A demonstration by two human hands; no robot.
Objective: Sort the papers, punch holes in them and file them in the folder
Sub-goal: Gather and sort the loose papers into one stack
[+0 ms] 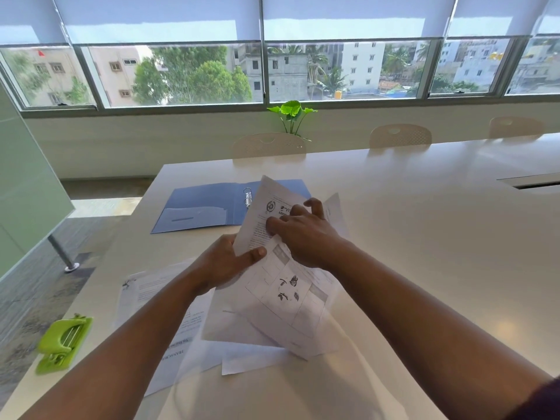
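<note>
Sorting papers [285,286], your left hand [221,262] pinches their edge while your right hand [303,234] grips the top sheet [257,213]; likely light, floppy, best held by the margins.

"VIS" on raised sheet [260,218], remainder illegible

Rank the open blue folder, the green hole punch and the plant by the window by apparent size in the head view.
1. Open blue folder, clearly largest.
2. Green hole punch.
3. Plant, only slightly smaller; the punch sits far nearer the camera, so this order is unsure.
</note>
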